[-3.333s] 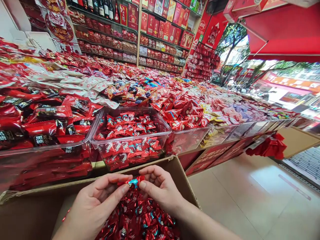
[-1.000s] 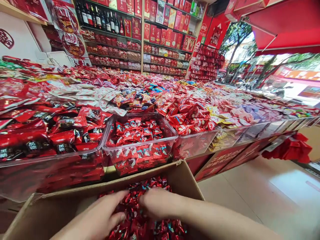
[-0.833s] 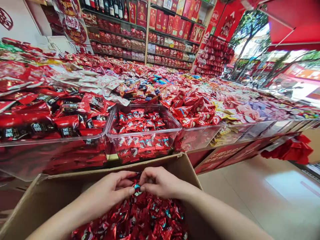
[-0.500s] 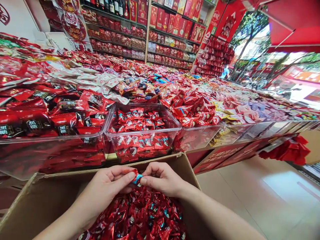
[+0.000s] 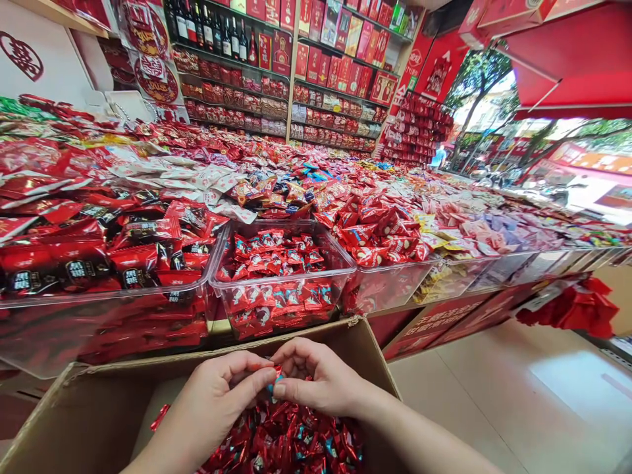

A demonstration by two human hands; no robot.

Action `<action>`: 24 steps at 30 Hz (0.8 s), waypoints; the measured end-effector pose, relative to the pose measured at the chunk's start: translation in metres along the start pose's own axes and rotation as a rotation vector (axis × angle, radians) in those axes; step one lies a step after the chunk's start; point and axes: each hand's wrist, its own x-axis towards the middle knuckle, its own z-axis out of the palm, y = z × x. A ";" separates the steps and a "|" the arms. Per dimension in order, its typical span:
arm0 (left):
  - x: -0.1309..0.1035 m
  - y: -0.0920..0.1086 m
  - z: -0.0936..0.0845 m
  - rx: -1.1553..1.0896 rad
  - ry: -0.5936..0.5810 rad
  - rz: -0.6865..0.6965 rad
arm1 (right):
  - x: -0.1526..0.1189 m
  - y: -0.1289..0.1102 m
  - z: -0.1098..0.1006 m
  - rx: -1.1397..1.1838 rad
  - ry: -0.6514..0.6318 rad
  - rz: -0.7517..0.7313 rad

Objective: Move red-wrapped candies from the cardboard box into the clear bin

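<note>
Between the fingertips of both hands is a small wrapped candy (image 5: 276, 378) in red and blue foil, mostly hidden by the fingers. My left hand (image 5: 224, 388) pinches it from the left, thumb against forefinger. From the right, my right hand (image 5: 316, 378) grips the same candy with thumb and curled fingers. Both hands hover over a cardboard box (image 5: 113, 375) that holds a heap of red wrapped candies (image 5: 291, 438). Just beyond the box stands a clear plastic bin (image 5: 284, 271) with similar red and blue candies inside.
Bins of black-and-red packets (image 5: 79, 266) and red triangular packets (image 5: 380, 230) flank the clear bin. Shelves (image 5: 291, 72) with bottles and red boxes rise behind. A red cloth bundle (image 5: 573, 306) hangs at the right above the tiled floor (image 5: 459, 375).
The view has tilted up slightly, so the scene sits lower. My fingers have drawn closer together around the candy, which now shows less.
</note>
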 end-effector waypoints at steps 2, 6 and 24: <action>-0.001 0.000 0.000 0.048 -0.003 -0.001 | 0.000 0.000 0.001 -0.049 0.011 -0.002; -0.003 0.002 0.000 0.059 0.046 0.020 | -0.002 -0.009 0.001 -0.285 0.053 -0.071; -0.007 0.002 0.006 0.008 0.059 0.042 | 0.162 -0.142 -0.022 -0.970 0.061 0.108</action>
